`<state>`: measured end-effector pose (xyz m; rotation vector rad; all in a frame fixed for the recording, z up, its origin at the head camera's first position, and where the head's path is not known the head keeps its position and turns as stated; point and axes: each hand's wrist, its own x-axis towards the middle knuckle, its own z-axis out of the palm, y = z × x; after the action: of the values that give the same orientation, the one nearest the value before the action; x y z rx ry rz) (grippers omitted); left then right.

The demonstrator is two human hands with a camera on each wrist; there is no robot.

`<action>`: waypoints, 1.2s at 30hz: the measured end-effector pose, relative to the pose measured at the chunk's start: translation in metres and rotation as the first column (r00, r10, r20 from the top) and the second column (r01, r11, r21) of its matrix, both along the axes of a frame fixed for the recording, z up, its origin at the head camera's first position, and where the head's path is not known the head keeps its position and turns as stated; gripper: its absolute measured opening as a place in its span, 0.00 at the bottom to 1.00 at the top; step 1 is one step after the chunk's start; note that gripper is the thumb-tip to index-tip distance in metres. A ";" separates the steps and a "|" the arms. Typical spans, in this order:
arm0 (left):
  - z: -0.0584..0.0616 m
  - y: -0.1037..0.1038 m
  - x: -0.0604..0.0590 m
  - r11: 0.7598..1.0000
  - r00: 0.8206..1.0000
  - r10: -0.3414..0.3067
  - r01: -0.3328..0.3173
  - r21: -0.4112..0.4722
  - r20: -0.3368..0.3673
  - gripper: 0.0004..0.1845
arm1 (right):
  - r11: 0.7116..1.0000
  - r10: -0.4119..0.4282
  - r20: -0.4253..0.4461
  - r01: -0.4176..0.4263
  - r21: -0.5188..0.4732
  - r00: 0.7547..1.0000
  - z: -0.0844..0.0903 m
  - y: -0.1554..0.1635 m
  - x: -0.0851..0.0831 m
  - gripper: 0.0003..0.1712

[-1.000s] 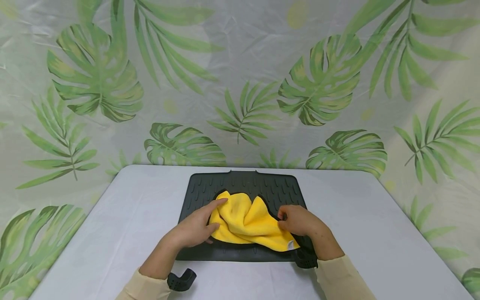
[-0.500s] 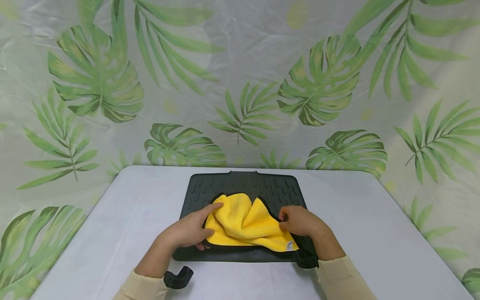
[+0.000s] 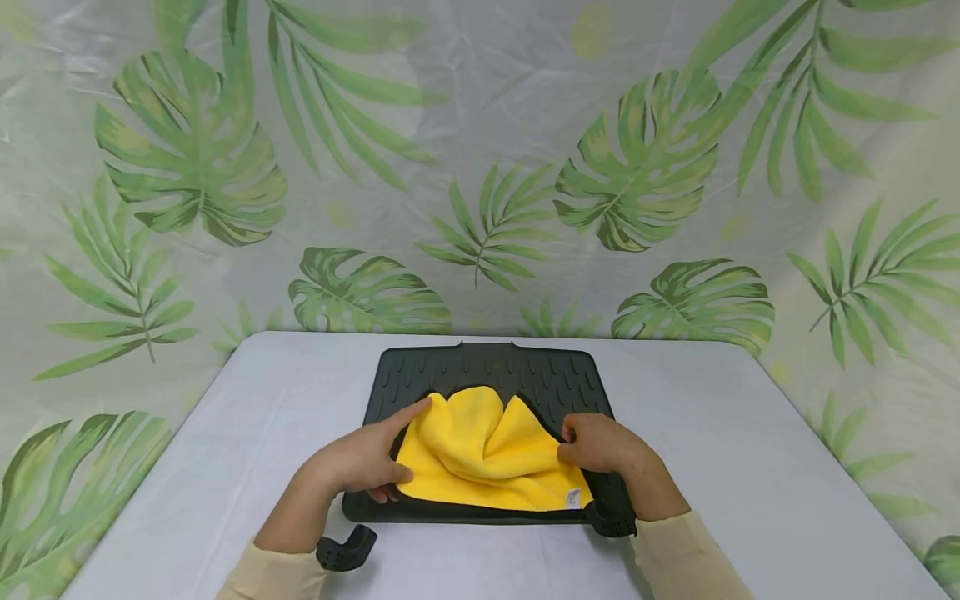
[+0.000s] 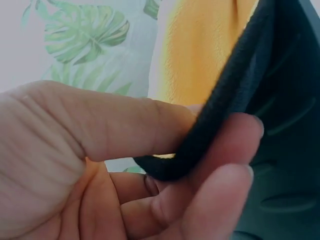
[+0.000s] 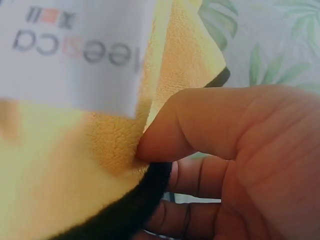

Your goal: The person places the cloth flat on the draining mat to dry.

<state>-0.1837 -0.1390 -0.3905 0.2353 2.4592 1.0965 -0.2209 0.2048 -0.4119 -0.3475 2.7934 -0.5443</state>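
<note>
While the right hand (image 3: 600, 443) pinches the yellow cloth (image 3: 487, 454), the left hand (image 3: 360, 458), also pinching, has drawn it wider across the black mat (image 3: 480, 362), easing folds.

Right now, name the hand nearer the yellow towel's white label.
Right. The right hand pinches the towel close to the label; the left hand pinches the towel's opposite side.

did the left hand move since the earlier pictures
Yes, leftward: in the head view, the left hand is nearer the left edge of the white table.
</note>
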 end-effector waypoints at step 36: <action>0.002 -0.014 -0.006 0.997 0.994 0.023 -0.032 -0.077 -0.105 0.58 | 0.999 -0.045 -0.001 0.045 0.020 0.999 0.004 0.003 -0.001 0.09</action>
<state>-0.1902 -0.1529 -0.3889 0.2406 2.5988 1.0204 -0.2221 0.2083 -0.4078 -0.2815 2.8113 -0.5264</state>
